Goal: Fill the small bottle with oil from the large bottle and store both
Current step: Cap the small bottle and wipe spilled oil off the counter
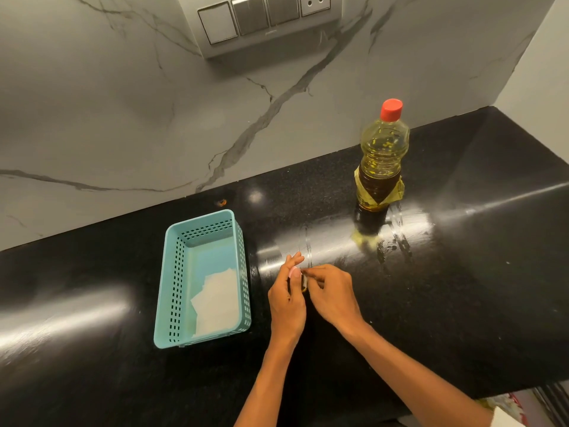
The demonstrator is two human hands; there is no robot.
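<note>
Where the two hands meet on the black counter (462, 288), a small bottle (304, 283) is held between them, almost wholly hidden; only a sliver of clear, yellowish material shows between the fingers.

Item: left hand (288, 298). Fingers curled around the small bottle from its nine o'clock side, thumb up against it.

Item: right hand (331, 292). Fingertips pinched at the top of the small bottle from its three o'clock side; whether they grip a cap cannot be told.

Item: large bottle (381, 161). Upright on the counter at one o'clock from the hands, well apart from them. Clear plastic, yellow oil inside, red cap (391, 110) on, a yellow label around the lower body.

Item: basket (172, 282). Light blue plastic with perforated walls, on the counter just beside the left hand at nine o'clock. White paper (217, 306) lies on its floor.

Item: counter, polished black stone, with wet-looking streaks and smears at twelve o'clock from the hands, near the base of the large bottle.

Item: wall (123, 103). Grey marble with dark veins, behind the counter at twelve o'clock, carrying a switch panel (261, 20).
</note>
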